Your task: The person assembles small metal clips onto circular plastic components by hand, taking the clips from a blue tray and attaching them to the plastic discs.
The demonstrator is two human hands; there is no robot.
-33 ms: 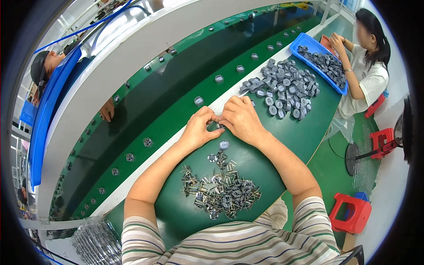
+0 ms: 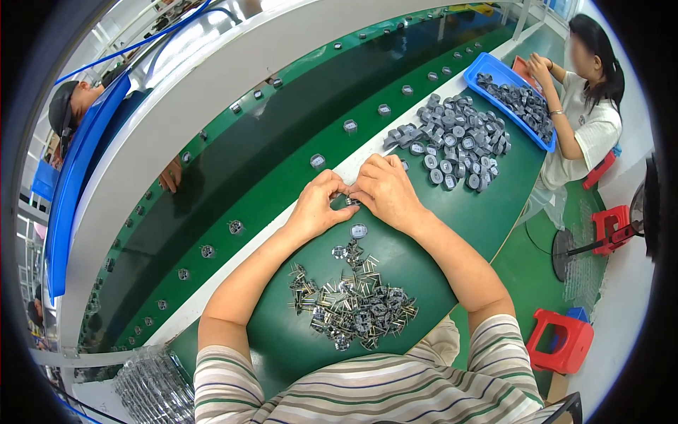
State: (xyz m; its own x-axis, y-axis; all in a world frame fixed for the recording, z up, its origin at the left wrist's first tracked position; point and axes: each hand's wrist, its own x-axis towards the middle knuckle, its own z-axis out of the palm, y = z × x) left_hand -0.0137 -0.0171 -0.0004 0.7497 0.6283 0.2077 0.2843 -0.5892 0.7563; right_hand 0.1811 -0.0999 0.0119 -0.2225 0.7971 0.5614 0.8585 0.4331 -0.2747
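My left hand (image 2: 319, 205) and my right hand (image 2: 386, 192) meet over the green table near its white edge strip. Fingertips of both hands are pinched round a small round part with metal pins (image 2: 352, 201), mostly hidden by the fingers. Just below it on the table lies a single grey round housing (image 2: 359, 232). Nearer to me, between my forearms, spreads a heap of small round boards with metal pins (image 2: 360, 307). Beyond my right hand is a large pile of grey round housings (image 2: 459, 138).
A green conveyor belt (image 2: 275, 191) carries spaced round parts past the table's far side. At the right, a blue tray (image 2: 547, 143) of grey housings stands before a seated co-worker (image 2: 590, 116). Clear plastic trays (image 2: 152, 385), a red stool (image 2: 565, 339) and a fan (image 2: 646, 205) stand around.
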